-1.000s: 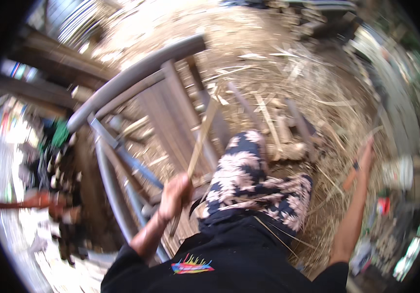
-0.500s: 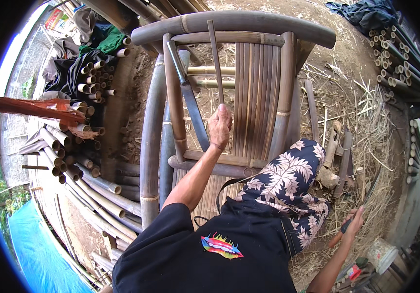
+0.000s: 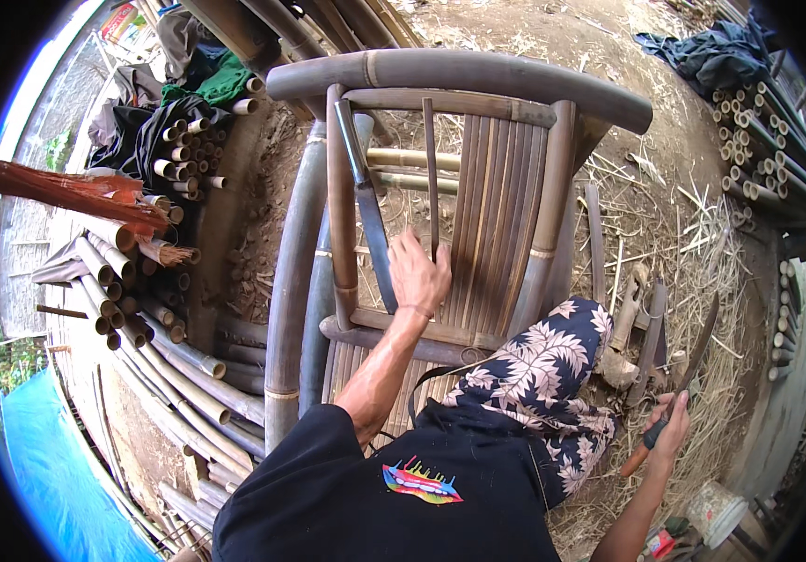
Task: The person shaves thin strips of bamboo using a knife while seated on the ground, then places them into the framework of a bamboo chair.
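Note:
In front of me is a bamboo chair, its backrest frame (image 3: 459, 70) topped by a thick curved rail. Dark slats (image 3: 497, 206) fill the right part of the backrest, while gaps show on the left. My left hand (image 3: 420, 276) is at the lower end of a single narrow bamboo slat (image 3: 430, 169), closed on it with the fingertips partly hidden. A long bluish-grey strip (image 3: 377, 239) leans inside the frame, left of that hand. Low on the right, my right hand (image 3: 670, 426) grips a long-bladed knife (image 3: 703, 347) by its dark and orange-brown handle, blade pointing up and away.
Bundles of cut bamboo poles (image 3: 178, 351) lie along the left, beside a splintered reddish post (image 3: 85, 201). More poles (image 3: 749, 140) are stacked at the far right. Shavings (image 3: 693, 234) litter the ground. A pale bucket (image 3: 726, 513) stands at the lower right.
The slat's upper end has come down from over the top rail to inside the frame. My left hand has turned, its back now upward. The right hand has raised the knife slightly.

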